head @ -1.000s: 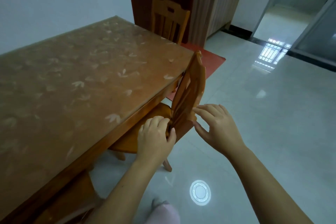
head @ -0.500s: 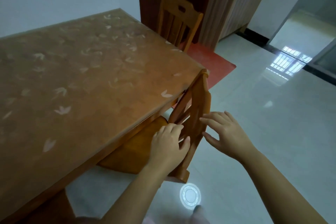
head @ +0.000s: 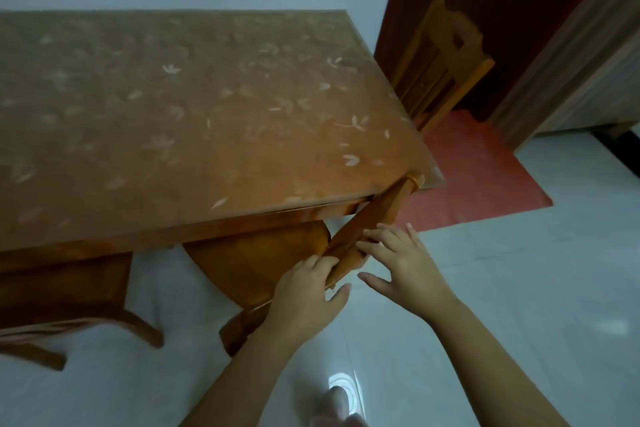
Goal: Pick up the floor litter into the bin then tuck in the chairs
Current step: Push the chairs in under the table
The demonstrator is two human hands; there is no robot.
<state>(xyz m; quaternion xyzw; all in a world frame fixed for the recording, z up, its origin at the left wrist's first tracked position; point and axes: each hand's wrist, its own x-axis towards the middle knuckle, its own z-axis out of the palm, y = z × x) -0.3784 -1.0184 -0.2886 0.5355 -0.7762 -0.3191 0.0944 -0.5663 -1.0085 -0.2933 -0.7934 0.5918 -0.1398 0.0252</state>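
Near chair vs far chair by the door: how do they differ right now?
1. The near chair is handled: the left hand grips its backrest and the right hand lies flat on it. The far chair is untouched.
2. The near chair sits at the long side of the table, seat showing. The far chair stands at the short end, seat hidden.
Shared: both are orange-brown wood.

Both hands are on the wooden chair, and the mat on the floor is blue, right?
No. The head view shows the flat floor mat is red, not blue. Both the left hand and right hand are on the orange-brown wooden chair.
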